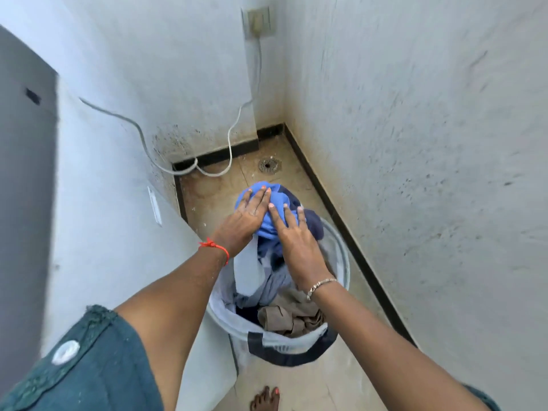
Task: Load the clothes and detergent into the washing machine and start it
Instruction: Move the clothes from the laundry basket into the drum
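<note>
A white laundry basket (342, 262) with a dark handle stands on the tiled floor, holding several garments. A bundle of blue clothes (278, 209) is lifted above its rim, with pale fabric trailing down into the basket. My left hand (246, 216) grips the bundle from the left, and my right hand (292, 235) presses on it from the right. A beige garment (292, 317) lies inside the basket. The white washing machine (103, 218) stands at the left, its grey top (23, 173) partly in view.
White walls close in at the back and right. A wall socket (259, 23) feeds a cable (234, 129) that drops to the floor behind the machine. A floor drain (269, 165) sits in the far corner. A bare foot (265, 398) stands below the basket.
</note>
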### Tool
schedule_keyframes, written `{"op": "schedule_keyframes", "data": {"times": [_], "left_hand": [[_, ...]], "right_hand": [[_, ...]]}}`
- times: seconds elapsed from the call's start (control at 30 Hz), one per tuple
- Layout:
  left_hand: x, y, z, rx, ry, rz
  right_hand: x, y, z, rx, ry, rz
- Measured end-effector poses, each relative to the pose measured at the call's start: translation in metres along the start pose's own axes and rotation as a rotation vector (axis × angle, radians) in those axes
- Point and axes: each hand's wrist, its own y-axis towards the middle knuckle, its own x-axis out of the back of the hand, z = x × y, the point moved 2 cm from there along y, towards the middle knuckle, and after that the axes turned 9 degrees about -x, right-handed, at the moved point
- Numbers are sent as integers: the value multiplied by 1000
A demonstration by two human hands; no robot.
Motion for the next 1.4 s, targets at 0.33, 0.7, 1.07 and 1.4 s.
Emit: {"op": "schedule_keyframes", "data": {"times": [0.33, 0.7, 1.07, 1.4], "left_hand": [[265, -23, -2, 131, 414, 124], [494, -164, 31, 306, 577, -471], [493, -343, 134, 631, 653, -356], [286, -414, 191, 638, 468, 161]], "right_hand": [[181, -111, 108, 115, -38, -224], [303, -197, 298, 529, -51, -748], [224, -173, 495, 744, 77, -468], [22, -69, 504, 544, -230, -120]]}}
